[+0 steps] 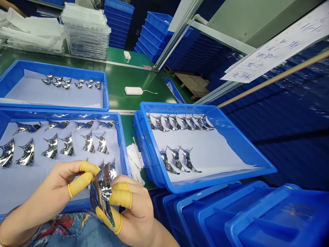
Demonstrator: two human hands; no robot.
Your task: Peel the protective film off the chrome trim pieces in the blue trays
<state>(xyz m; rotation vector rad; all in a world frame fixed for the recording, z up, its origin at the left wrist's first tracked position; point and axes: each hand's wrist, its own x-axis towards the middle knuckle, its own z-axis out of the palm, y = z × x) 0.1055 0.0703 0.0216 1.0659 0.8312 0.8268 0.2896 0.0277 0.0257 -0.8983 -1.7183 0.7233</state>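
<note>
A curved chrome part [104,188] sits between both hands at the near edge of the left blue tray [122,144], its long axis pointing down toward the lap. The left hand [61,180] pinches its upper left edge; the right hand [137,202], nearer the right blue tray [231,140], grips its right side and lower end.

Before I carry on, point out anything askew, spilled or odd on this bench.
A crumpled white cloth lies bunched between the near-left tray and the right tray, untidy beside neatly rowed shiny parts. No spill shows.
</note>
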